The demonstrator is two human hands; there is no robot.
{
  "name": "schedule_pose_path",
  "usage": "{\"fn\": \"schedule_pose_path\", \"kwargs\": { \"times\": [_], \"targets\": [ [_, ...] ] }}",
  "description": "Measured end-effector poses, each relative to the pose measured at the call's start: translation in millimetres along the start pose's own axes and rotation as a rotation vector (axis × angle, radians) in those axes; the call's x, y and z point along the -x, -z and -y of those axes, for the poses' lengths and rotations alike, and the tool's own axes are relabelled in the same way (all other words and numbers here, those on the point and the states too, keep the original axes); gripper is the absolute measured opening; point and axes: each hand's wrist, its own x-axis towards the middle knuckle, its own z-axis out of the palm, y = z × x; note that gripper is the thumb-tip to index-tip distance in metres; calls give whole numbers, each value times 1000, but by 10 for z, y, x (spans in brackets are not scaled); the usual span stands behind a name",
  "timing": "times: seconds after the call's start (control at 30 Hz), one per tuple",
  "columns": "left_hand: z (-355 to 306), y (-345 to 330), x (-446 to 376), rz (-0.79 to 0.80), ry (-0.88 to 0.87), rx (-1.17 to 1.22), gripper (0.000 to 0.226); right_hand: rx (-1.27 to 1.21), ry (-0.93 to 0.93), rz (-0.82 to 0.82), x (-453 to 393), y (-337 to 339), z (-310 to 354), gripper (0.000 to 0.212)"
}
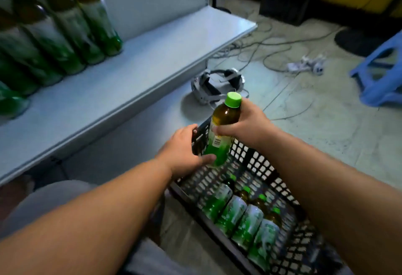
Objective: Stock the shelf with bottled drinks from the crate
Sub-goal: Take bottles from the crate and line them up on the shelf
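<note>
The person's right hand (245, 122) grasps a brown-tinted plastic drink bottle with a green cap and green-and-white label (219, 131), fingers curled round its shoulder just below the cap, the bottle upright with a slight tilt above the far corner of the crate. The left hand (182, 150) reaches in from the near side, its thumb against the bottle's green base and its fingers at the rim of the black perforated plastic crate (258, 161); whether those fingers clench the rim cannot be told. Below and nearer than the right wrist, a row of matching bottles (243, 216) lies on its side on the crate floor. Left of the left fingers runs a pale grey metal shelf (121, 79), on whose far left end a line of similar green-labelled bottles (65, 35) stands, blurred. Beyond the right fingers, a white headset (215, 83), loose cables (272, 53) and a blue plastic stool (380, 74) sit on the floor.
</note>
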Motion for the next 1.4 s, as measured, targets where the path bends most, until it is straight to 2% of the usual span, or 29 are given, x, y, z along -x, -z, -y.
{"fn": "schedule_pose_path", "kwargs": {
  "times": [0.17, 0.3, 0.43, 0.6, 0.7, 0.87, 1.03, 1.17, 1.3, 1.4],
  "targets": [
    [-10, 856, 407, -107, -31, 137, 109, 75, 199, 132, 113, -165, 1178, 60],
    [382, 1570, 741, -287, 51, 191, 112, 68, 345, 307, -15, -524, 1978, 48],
    [780, 1900, 910, -447, 137, 155, 128, 76, 461, 437, -310, -1022, 2452, 48],
    [1209, 2046, 920, -560, 283, 114, 121, 126, 526, 513, -657, -1665, 2798, 61],
    [1502, 2036, 894, -634, 431, 108, 118, 169, 558, 541, -829, -2029, 2871, 60],
    [1957, 1850, 942, -617, 582, -39, 114, 245, 538, 508, -963, -2627, 2775, 59],
    [2130, 1665, 841, -507, 629, -228, 113, 320, 563, 375, -975, -2887, 2636, 61],
    [2195, 1574, 776, -551, 633, -303, 120, 324, 458, 266, -943, -2963, 2308, 79],
    [2215, 1571, 784, -543, 616, -256, 107, 394, 398, 239, -911, -3100, 2058, 44],
    [2224, 1580, 769, -522, 625, -285, 108, 410, 454, 184, -990, -3257, 2116, 42]
  ]
}}
